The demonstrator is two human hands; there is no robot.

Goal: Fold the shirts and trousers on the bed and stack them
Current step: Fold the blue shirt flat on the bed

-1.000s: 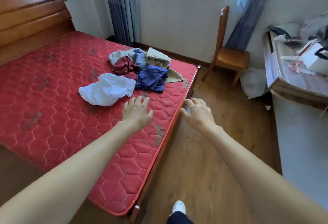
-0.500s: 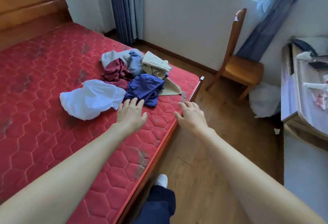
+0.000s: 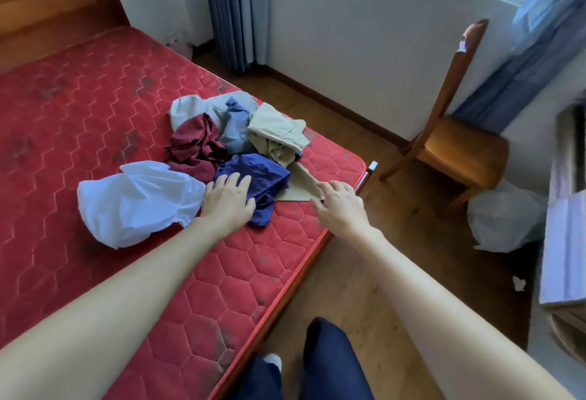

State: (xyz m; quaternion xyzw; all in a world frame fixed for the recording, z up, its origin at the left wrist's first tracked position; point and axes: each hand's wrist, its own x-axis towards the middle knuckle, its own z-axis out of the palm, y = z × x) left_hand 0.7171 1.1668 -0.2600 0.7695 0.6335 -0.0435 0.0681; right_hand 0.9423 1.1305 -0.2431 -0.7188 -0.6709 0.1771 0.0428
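Bare mattress (image 3: 63,146) lies open from 7 to 10 o'clock; the clothes heap (image 3: 228,142) blocks 12, a chair (image 3: 456,146) 2.

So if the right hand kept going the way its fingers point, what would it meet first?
The right hand points up-left at the beige garment; its fingertips seem already at that flap's corner. Contact can't be confirmed from this single view.

left hand (image 3: 228,200) flat, right hand (image 3: 341,206) reaching (fingers loose)

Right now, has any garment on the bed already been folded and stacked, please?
No, the white garment, dark blue garment, maroon garment and beige garment all lie crumpled in a loose heap on the red mattress.
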